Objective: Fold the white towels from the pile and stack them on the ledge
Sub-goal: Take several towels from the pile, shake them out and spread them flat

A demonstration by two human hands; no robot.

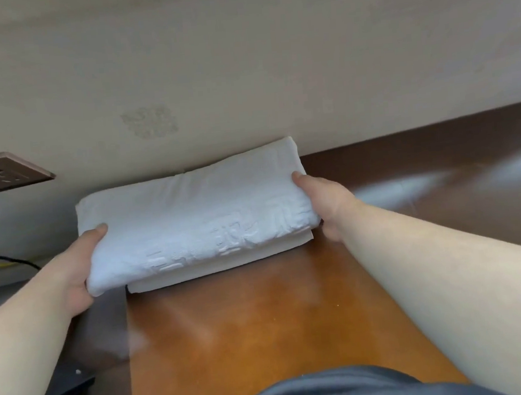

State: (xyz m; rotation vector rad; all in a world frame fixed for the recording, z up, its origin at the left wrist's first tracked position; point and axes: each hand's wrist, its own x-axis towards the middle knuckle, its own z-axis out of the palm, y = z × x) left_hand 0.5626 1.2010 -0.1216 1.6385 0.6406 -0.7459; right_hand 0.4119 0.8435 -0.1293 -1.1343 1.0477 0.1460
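A folded white towel with raised woven characters lies across the far end of the brown wooden ledge, against the wall. Under it shows the edge of another folded white towel. My left hand grips the top towel's left end, thumb on top and fingers underneath. At the towel's right end my right hand holds it the same way, thumb on top. The pile of unfolded towels is out of view.
A beige wall rises right behind the towels. A brown socket plate sits on the wall at left, with black and yellow cables below it. The ledge runs on to the right in darker wood. Dark fabric fills the bottom edge.
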